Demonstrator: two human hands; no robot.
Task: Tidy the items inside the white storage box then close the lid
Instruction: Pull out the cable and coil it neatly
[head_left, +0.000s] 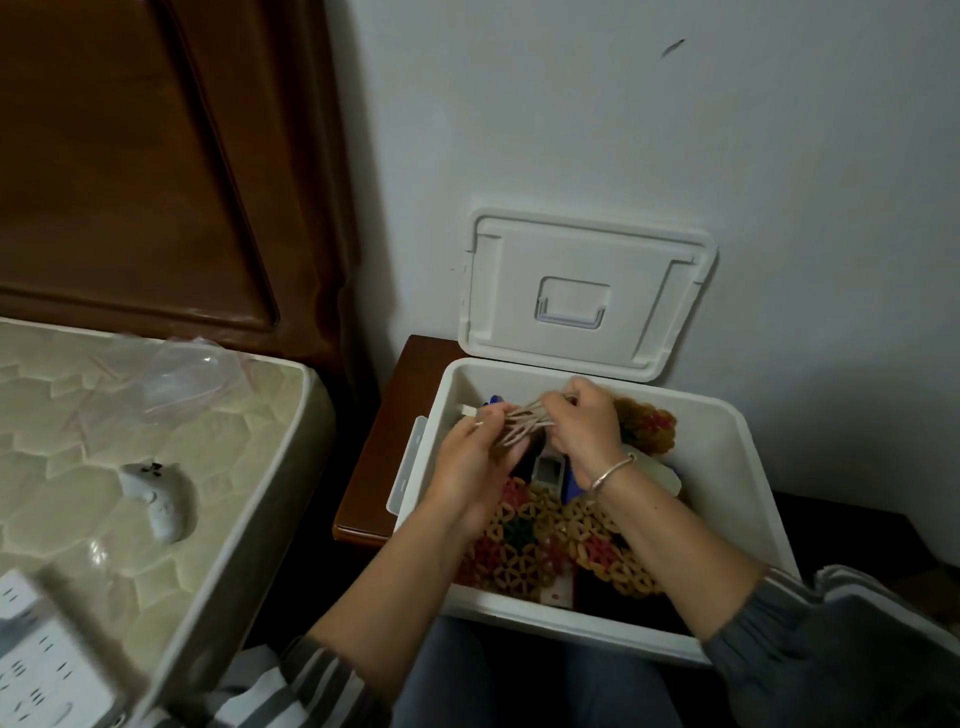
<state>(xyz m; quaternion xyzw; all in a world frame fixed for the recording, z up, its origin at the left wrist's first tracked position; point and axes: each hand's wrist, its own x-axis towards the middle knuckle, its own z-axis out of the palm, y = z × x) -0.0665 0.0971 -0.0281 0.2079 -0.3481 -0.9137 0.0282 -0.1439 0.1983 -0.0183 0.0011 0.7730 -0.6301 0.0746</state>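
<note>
Box: I see the white storage box (727, 467) on the dark wooden tabletop (374, 441), with its lid (587, 291) swung up at 12 o'clock against the wall.
Bundle: a bundle of pale strands (524, 423) hangs over the box's 11 o'clock corner, stretched between both hands.
Left hand: the left hand (478, 467) pinches the bundle's 8 o'clock end, thumb and fingers closed on it.
Right hand: the right hand (587, 426) grasps the 2 o'clock end, fingers curled round the strands.
Handling: I judge the bundle light and limp, likely to splay or tangle. I'd hold it round the whole bunch, never by one strand.
Other contents: woven ring mats (524, 540) in yellow, red and green fill the 6 o'clock half, beneath the wrists.
Lid handling: it looks stiff, light plastic. I'd take its free edge at 12 o'clock once nothing stands above the rim.
Progress: I judge the sorting underway, and the lid is not yet closed.
</note>
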